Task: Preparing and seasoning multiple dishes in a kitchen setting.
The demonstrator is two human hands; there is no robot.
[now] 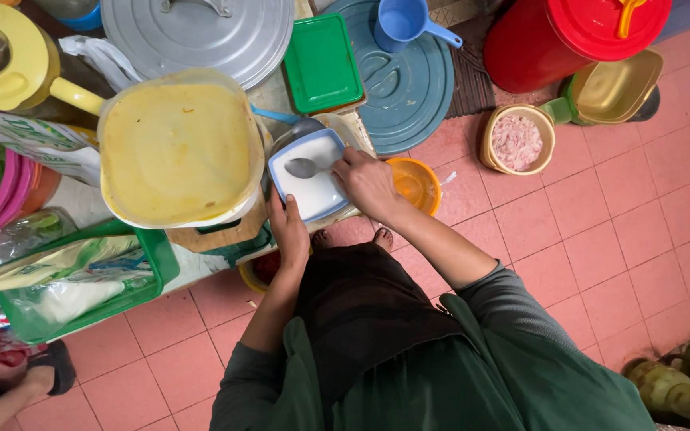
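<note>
Your right hand [367, 182] grips the metal spoon [303, 168] (bowl resting in white powder); your left hand [289, 230] clasps the square blue-rimmed white plastic container [313, 195] by its near edge.

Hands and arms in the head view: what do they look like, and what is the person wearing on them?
Both are bare: the left hand and right hand wear no gloves, and I can make out no rings or watch. The forearms are uncovered too. Dark green sleeves are pushed up to about the elbows, plain cloth with no pattern, part of a loose green top.
</note>
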